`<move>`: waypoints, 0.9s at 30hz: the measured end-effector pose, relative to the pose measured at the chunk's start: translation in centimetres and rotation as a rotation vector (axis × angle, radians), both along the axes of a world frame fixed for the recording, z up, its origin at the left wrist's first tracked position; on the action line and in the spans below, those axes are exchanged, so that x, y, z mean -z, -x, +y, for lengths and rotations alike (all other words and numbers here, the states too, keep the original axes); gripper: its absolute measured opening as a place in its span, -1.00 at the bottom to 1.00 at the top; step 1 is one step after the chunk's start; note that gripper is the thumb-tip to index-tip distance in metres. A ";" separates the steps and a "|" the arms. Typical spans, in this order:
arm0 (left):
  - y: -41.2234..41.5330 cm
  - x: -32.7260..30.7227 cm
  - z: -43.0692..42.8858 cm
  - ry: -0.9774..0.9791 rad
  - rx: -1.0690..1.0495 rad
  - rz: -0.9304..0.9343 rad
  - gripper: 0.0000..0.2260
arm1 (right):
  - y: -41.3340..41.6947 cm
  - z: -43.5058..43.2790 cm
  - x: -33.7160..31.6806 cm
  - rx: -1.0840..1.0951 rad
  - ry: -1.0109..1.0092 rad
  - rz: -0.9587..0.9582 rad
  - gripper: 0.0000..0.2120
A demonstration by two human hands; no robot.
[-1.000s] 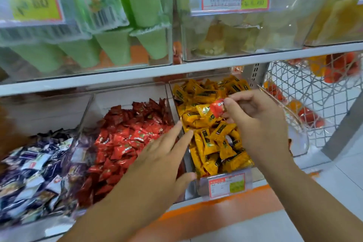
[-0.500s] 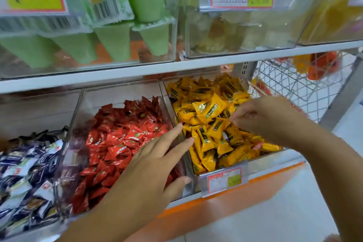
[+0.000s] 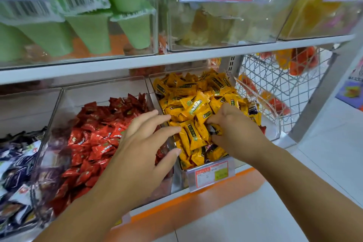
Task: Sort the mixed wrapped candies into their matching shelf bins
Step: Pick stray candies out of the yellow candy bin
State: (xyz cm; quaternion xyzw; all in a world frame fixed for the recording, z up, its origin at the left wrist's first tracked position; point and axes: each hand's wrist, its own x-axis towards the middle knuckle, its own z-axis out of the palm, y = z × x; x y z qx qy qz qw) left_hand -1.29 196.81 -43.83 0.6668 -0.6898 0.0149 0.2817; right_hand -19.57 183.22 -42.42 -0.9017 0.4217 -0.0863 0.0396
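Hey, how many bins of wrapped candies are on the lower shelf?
3: dark blue candy bin far left, red candy bin in the middle under the left hand, yellow candy bin where the right hand reaches. More may hide offscreen left.

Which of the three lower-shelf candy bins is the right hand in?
The rightmost clear bin, holding yellow-wrapped candies; the right hand is among them. The red-wrapped candies fill the middle bin, dark blue ones the left.

Lower shelf [image 3: 216, 188]: left bin [image 3: 25, 110], middle bin [image 3: 102, 92], right bin [image 3: 272, 131] side by side, candies [image 3: 196, 104] in each; wire basket [image 3: 275, 76] rightward; upper bins [image 3: 216, 31] above.
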 end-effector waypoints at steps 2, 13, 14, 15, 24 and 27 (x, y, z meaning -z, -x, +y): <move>0.2 -0.2 -0.2 0.041 -0.018 0.000 -0.60 | 0.1 -0.1 0.1 -0.026 0.030 -0.042 -0.91; 3.6 -1.3 -2.2 0.117 -0.019 0.058 -0.54 | 3.3 1.1 -3.6 -0.065 -0.312 -0.605 -0.91; 4.0 -1.3 -2.5 0.111 -0.005 0.060 -0.51 | 2.9 1.5 -3.5 -0.106 -0.332 -0.638 -0.89; 4.3 -1.2 -2.7 0.108 0.004 0.056 -0.51 | 2.3 1.9 -3.2 -0.157 -0.368 -0.660 -0.86; 2.5 -2.5 -1.7 0.147 -0.098 0.388 -0.88 | 3.4 -0.2 -3.2 -0.299 -0.207 -0.378 -0.87; 1.7 -2.2 -1.2 0.142 -0.133 0.365 -0.90 | 2.1 0.7 -1.6 -0.337 -0.174 -0.120 -0.89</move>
